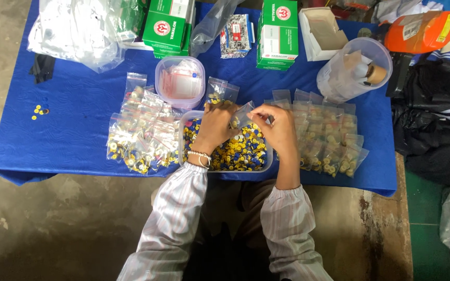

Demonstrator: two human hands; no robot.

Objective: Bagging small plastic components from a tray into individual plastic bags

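Note:
My left hand and my right hand are together over a clear plastic tub full of small yellow and blue caps. Between them they hold a small clear zip bag by its mouth. The left fingers pinch yellow caps at the bag's opening. The right fingers grip the bag's right edge. A beaded bracelet sits on my left wrist.
Piles of filled small bags lie left and right of the tub on the blue table. Behind stand a lidded tub, green boxes, a clear jar on its side and plastic wrap. A few loose caps lie far left.

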